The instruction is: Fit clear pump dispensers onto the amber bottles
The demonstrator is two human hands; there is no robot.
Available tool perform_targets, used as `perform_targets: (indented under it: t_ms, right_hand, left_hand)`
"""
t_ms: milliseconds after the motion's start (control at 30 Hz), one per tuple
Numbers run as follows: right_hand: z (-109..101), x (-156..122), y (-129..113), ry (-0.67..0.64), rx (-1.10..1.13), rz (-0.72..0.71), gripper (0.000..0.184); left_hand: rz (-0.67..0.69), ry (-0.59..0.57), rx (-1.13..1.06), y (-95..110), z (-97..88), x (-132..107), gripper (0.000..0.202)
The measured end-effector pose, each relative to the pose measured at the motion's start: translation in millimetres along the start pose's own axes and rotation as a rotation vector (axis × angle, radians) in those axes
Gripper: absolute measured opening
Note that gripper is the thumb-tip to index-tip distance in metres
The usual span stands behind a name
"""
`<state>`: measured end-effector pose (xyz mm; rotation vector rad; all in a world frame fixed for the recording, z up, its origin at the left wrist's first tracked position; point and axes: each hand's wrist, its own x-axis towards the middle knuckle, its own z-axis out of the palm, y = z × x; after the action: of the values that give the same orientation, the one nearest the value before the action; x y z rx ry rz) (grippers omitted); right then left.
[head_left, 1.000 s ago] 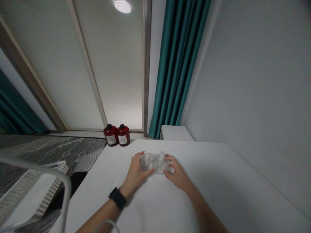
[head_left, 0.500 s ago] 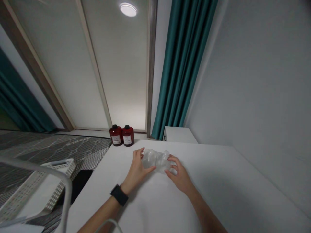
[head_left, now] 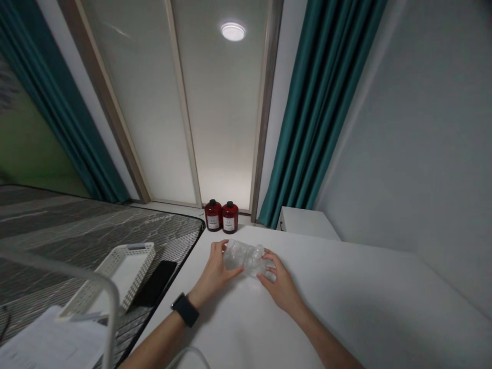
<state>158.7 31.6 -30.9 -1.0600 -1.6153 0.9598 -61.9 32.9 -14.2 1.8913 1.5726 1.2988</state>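
A clear, see-through plastic piece with rounded bulges [head_left: 244, 258] is held low over the white table [head_left: 246, 328], or rests on it; I cannot tell which. My left hand [head_left: 218, 269] grips its left end, thumb along the near side and fingers round the far edge. At the right end, my right hand [head_left: 279, 279] has thumb and fingers curled about it. A dark watch [head_left: 185, 309] is on my left wrist. The exact kind of the plastic piece cannot be made out.
Two dark red bottles [head_left: 222, 216] with black caps stand at the table's far left corner. Left of the table lie a white perforated basket [head_left: 148, 259], a black flat item [head_left: 157, 283] and white paper [head_left: 54, 341]. A pale curved tube [head_left: 111, 307] crosses the lower left.
The camera view has swung left, so the surroundings appear further right and more of the basket side shows. Both hands keep their hold on the plastic piece, almost unmoved.
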Motion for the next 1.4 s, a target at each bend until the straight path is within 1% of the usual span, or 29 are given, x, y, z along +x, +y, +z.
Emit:
perform_targets:
  t_ms: [167, 267, 400, 500, 700, 833, 967, 1100, 1200, 1400]
  right_hand:
    - [36, 29, 3, -0.052, 0.008, -0.04, 0.033]
    - [56, 46, 6, -0.072, 0.013, -0.052, 0.033]
    - [75, 69, 10, -0.094, 0.011, -0.069, 0.035]
    - [84, 84, 13, -0.102, 0.009, -0.09, 0.035]
    - [95, 103, 21, -0.094, 0.003, -0.126, 0.032]
    - [96, 107, 22, -0.088, -0.016, -0.154, 0.033]
    - [97, 108, 19, -0.088, -0.043, -0.182, 0.033]
    - [98, 110, 15, -0.097, -0.068, -0.195, 0.033]
    - [98, 111, 15, -0.1, -0.08, -0.197, 0.033]
    - [99, 111, 17, -0.088, -0.105, -0.202, 0.033]
  left_hand:
    - [-0.033, 0.09, 0.018, -26, -27.6, 3, 0.071]
    - [-0.064, 0.121, -0.019, -43, -39.6, 9, 0.071]
    - [-0.072, 0.171, -0.061, -64, -48.2, 21, 0.07]
    - [-0.075, 0.194, -0.061, -74, -51.0, 30, 0.069]
    - [-0.096, 0.21, -0.045, -83, -52.1, 44, 0.069]
    - [-0.112, 0.212, -0.044, -92, -50.7, 43, 0.071]
    - [-0.127, 0.198, -0.035, -99, -49.7, 40, 0.069]
    - [-0.145, 0.186, -0.017, -99, -49.6, 39, 0.068]
    - [-0.166, 0.176, -0.01, -95, -49.3, 39, 0.072]
    - [-0.262, 0.176, -0.007, -92, -47.8, 40, 0.077]
